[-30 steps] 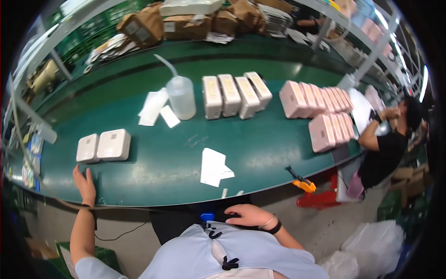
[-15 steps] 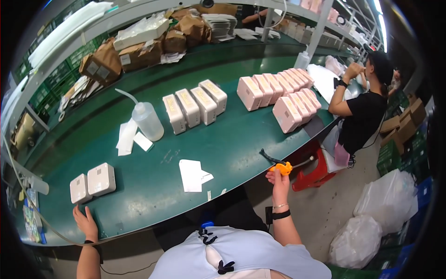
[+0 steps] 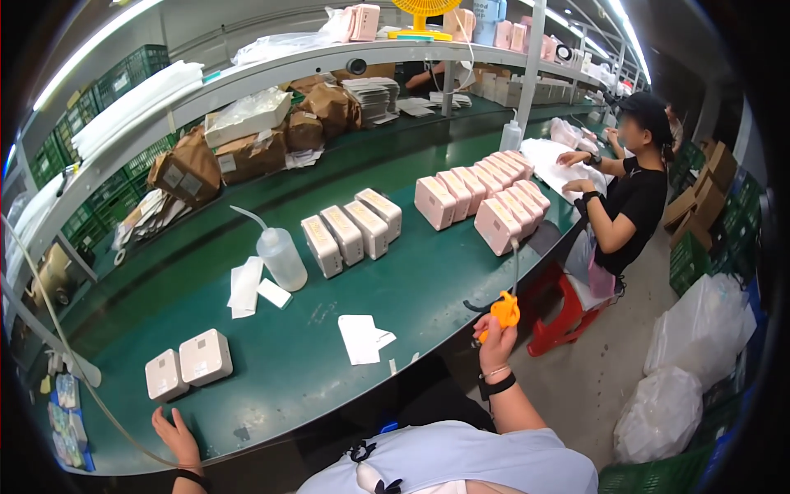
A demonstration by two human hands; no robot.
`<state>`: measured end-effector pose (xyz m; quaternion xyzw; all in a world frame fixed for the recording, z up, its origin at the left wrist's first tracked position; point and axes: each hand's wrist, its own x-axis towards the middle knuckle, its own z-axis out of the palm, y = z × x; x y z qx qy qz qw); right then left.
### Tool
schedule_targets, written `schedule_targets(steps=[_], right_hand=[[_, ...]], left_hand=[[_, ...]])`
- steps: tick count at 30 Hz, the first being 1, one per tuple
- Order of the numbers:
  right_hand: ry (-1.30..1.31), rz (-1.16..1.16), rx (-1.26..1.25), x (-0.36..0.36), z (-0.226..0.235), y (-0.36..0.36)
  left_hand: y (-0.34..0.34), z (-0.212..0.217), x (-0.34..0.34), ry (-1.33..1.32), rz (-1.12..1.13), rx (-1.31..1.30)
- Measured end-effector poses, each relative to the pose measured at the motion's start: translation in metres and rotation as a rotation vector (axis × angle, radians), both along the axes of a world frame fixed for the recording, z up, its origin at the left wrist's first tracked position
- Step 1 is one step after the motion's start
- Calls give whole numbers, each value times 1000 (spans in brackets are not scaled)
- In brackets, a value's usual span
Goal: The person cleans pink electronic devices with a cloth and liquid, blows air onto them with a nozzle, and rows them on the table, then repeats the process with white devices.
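My right hand is closed around an orange air blow gun at the front edge of the green table. The gun's thin nozzle points away from me, and its tip overlaps the nearest pink box; whether they touch I cannot tell. A dark hose end shows beside the gun. My left hand rests open at the near left edge, fingers spread, just short of two off-white rounded boxes lying flat. Farther back, several off-white boxes stand in a row, and several pink ones stand to their right.
Mid-table stands a clear squeeze bottle with a bent spout, beside white paper slips. Another folded paper lies nearer me. At right a co-worker sits on a red stool. A thin hose hangs at the left.
The blow gun's nozzle has swung from pointing right to pointing away, toward the pink boxes. The co-worker's hands have come down onto white material. My view has tilted up; the left hand stays open.
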<state>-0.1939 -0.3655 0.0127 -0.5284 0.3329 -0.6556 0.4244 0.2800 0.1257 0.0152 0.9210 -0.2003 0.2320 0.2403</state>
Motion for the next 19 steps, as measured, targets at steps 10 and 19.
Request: schedule_targets(steps=[10, 19], right_hand=[[-120, 402, 379, 22, 47, -42], [134, 164, 116, 37, -4, -38]], left_hand=[[8, -12, 8, 160, -95, -447], [17, -19, 18, 175, -141, -473]])
